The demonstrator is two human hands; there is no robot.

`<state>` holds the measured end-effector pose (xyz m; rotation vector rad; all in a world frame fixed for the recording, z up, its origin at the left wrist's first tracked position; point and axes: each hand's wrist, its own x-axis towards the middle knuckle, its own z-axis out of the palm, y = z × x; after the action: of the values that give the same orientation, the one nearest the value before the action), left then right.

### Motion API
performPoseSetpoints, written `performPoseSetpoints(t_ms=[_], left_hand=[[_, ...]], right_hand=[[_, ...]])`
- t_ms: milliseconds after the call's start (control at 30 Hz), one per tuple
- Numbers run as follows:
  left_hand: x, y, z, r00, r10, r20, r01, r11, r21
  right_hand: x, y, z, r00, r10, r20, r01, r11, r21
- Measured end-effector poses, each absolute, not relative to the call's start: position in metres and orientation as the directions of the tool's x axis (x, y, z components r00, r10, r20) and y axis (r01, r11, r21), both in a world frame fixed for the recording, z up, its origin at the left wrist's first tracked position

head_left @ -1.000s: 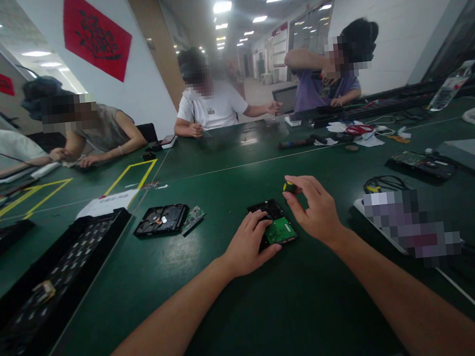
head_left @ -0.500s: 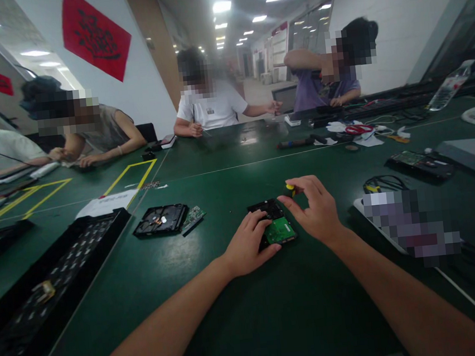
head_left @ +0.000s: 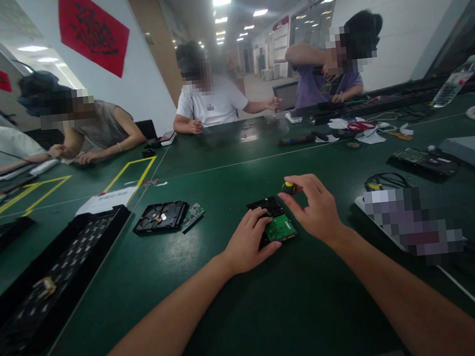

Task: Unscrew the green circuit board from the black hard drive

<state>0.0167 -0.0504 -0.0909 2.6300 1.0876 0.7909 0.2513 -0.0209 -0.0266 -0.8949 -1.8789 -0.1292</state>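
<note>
A hard drive (head_left: 281,227) with a green circuit board and black casing lies on the dark green table. My left hand (head_left: 249,238) rests over its left side, fingers on the drive and thumb along its near edge. Above the drive's right side, my right hand (head_left: 316,207) pinches a small screwdriver (head_left: 289,186) with a yellow and dark handle between thumb and fingers. The screwdriver's tip is too small to make out. To the left lie another black drive (head_left: 161,218) and a loose circuit board (head_left: 193,216).
A long black tray (head_left: 58,279) stands at the left. At the right are black-and-yellow pliers (head_left: 383,182), a drive (head_left: 423,163), a grey metal box (head_left: 474,154) and a white-edged, blurred-out object (head_left: 407,223). Several people sit across the table, near a bottle (head_left: 457,83).
The view has shifted slightly. The screwdriver handle in my right hand has turned a little more upright; my left hand stays on the drive.
</note>
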Motion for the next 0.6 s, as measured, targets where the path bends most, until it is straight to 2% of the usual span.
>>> performPoseSetpoints(t_ms=[367, 600], left_hand=[[0.016, -0.05, -0.092, 0.592, 0.696, 0.407, 0.595, -0.718, 0.362], [0.016, -0.05, -0.089, 0.6, 0.69, 0.405, 0.592, -0.723, 0.355]], right_hand=[[0.246, -0.024, -0.031, -0.223, 0.55, 0.805, 0.618, 0.718, -0.319], [0.243, -0.023, -0.039, -0.333, 0.605, 0.723, 0.615, 0.721, -0.319]])
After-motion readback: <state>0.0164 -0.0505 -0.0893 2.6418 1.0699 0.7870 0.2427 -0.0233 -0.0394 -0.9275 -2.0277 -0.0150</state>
